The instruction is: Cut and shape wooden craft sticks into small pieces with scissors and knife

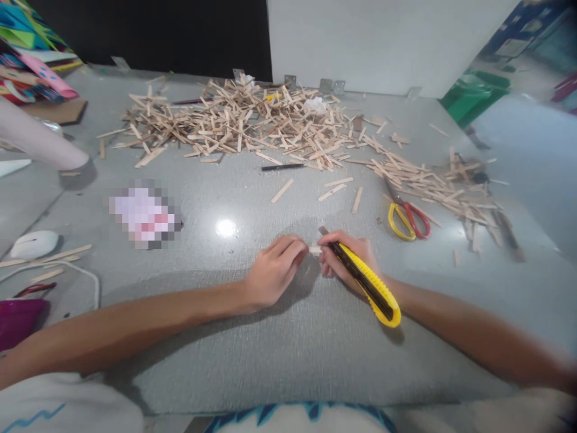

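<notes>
My right hand is closed around a yellow and black utility knife, its blade out and angled up to the left. Between my two hands a short piece of wooden craft stick shows. My left hand pinches the left end of that stick, while fingers of my right hand meet its other end. Both hands are just above the grey table, close together. Beyond them lie a few loose craft sticks and a black pen.
A large heap of craft sticks spreads along the back and down the right side. Scissors with one yellow and one red handle lie at right. At left are a pixelated patch, a white mouse and its cable. A green bin stands beyond.
</notes>
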